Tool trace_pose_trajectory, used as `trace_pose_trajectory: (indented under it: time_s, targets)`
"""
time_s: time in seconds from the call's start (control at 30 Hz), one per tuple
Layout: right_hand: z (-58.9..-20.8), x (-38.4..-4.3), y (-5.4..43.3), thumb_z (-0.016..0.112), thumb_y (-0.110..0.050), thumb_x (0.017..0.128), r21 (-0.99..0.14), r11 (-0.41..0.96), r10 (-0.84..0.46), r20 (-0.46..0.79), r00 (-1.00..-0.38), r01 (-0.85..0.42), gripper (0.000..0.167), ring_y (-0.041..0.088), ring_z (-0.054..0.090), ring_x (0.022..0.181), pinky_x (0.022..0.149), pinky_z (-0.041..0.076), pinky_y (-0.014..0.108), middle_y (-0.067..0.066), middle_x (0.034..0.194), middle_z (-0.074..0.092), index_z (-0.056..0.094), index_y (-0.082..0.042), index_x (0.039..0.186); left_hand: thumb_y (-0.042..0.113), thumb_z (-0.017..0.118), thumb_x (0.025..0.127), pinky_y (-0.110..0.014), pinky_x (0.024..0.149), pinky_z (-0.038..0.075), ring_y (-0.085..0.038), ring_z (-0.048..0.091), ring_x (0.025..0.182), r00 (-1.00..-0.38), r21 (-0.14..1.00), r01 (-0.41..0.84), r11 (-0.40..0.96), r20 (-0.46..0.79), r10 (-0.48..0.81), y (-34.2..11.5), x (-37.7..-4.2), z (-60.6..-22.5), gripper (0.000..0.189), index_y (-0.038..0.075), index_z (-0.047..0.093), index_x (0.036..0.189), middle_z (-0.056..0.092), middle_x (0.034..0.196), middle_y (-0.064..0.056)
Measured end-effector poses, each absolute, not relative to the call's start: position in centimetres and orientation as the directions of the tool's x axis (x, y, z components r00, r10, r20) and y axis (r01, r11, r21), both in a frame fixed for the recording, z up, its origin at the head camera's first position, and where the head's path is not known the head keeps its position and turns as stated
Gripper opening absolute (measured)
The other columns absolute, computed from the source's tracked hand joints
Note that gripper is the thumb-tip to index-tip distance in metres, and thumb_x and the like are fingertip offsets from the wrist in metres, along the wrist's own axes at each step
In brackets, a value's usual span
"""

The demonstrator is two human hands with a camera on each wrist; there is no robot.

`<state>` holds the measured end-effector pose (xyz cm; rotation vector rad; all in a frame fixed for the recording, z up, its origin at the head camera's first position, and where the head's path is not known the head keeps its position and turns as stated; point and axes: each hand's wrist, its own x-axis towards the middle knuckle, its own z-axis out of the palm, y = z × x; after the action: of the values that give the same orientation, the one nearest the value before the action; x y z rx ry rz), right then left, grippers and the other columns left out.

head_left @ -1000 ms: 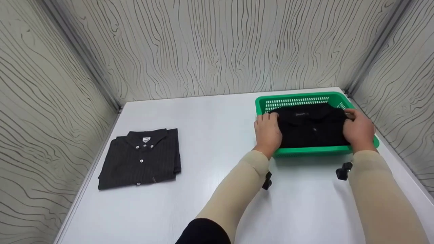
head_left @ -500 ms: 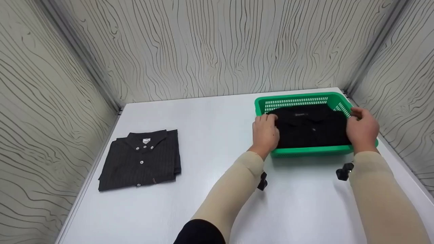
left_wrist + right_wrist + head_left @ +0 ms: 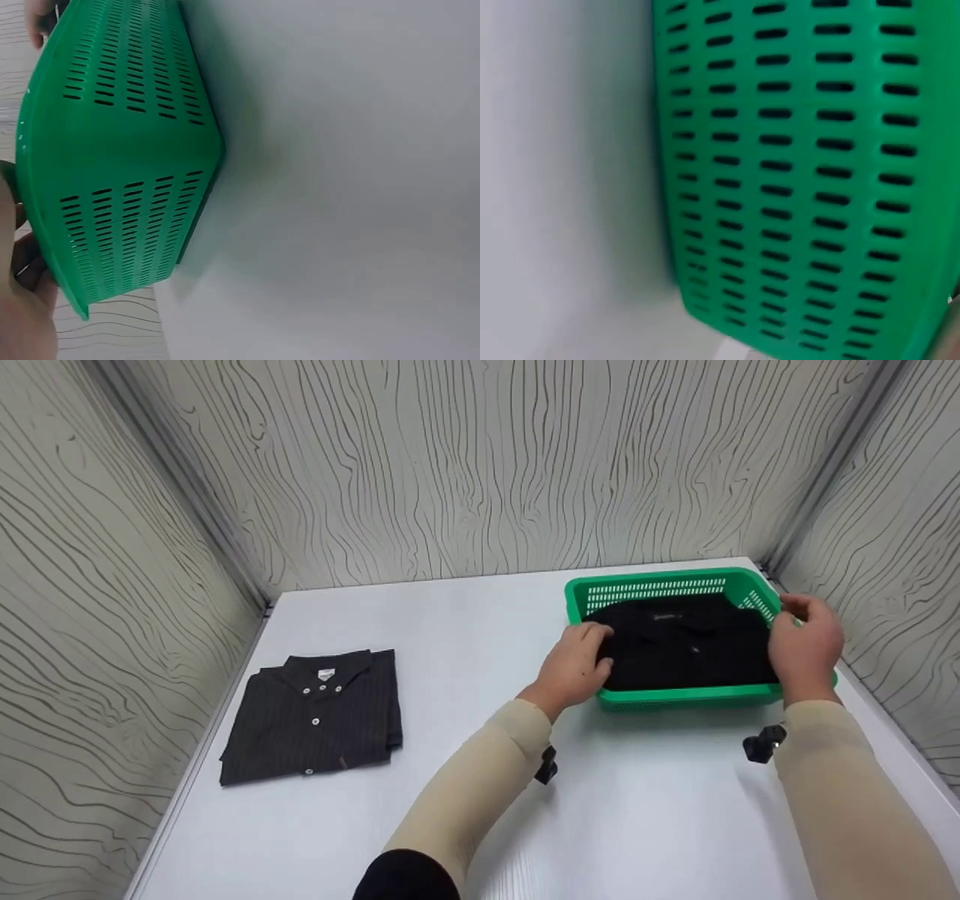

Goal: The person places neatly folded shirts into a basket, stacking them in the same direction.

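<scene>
A black folded shirt (image 3: pixel 667 652) lies collar-up inside a green perforated basket (image 3: pixel 652 695) at the right of the table. My left hand (image 3: pixel 570 666) is over the basket's left rim, fingertips at the shirt's left edge and thumb apart from the fingers. In the left wrist view, its fingers (image 3: pixel 34 270) show beside the rim. At the opposite rim, my right hand (image 3: pixel 808 649) has loosely bent fingers with a gap between thumb and forefinger; nothing shows in that gap except the basket. The right wrist view mostly shows the basket's side (image 3: pixel 780 180).
A dark striped shirt (image 3: pixel 315 742), folded with its collar up, lies on the left of the white table (image 3: pixel 465 660). Wood-grain panels (image 3: pixel 465 465) stand behind and at both sides. A black knob-like piece (image 3: pixel 763 744) is at the right wrist.
My left hand has drawn back leftward and down from the shirt, its thumb coming into view. The right hand has shifted slightly outward, off the shirt's right edge. The shirt sits lower in the basket.
</scene>
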<state>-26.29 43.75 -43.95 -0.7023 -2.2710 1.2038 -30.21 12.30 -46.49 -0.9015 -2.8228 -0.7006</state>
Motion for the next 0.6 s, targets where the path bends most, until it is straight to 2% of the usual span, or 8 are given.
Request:
trace_pose_trajectory:
  time_s: [0.2,0.47,0.6]
  targets:
    - [-43.2,-26.1,41.2,0.04,-0.021,0.103,-0.838,0.527,0.584,0.234,-0.777,0.144,0.041,0.021,0.049,0.122,0.1,0.039,0.039,0.007,0.133,0.057,0.058,-0.011,0.139,0.04,0.055,0.104,-0.03,0.116,0.029,-0.016,0.031,0.144,-0.78,0.274,0.626,0.73,0.181,0.6,10.6,-28.6,-46.1,0.054,0.02,0.042,0.154,0.037,0.157,0.002]
    - [-42.8,-24.8,36.5,0.048,-0.024,0.106,-0.846,0.533,0.451,0.281,-0.847,0.003,0.035,0.021,0.051,0.117,0.097,0.04,0.038,0.009,0.13,0.06,0.059,-0.01,0.136,0.047,0.053,0.103,-0.045,0.115,0.032,-0.022,0.03,0.145,-0.76,0.169,0.648,0.743,0.206,0.616,6.8,-26.4,-45.3,0.059,0.023,0.039,0.156,0.037,0.158,-0.002]
    - [-42.7,-23.8,34.2,0.05,-0.026,0.107,-0.869,0.492,0.398,0.287,-0.871,-0.062,0.033,0.017,0.052,0.114,0.095,0.042,0.033,0.006,0.128,0.06,0.058,-0.012,0.135,0.047,0.055,0.102,-0.049,0.114,0.031,-0.025,0.031,0.145,-0.768,0.143,0.634,0.76,0.233,0.597,3.5,-25.1,-44.9,0.059,0.022,0.041,0.154,0.037,0.158,-0.005]
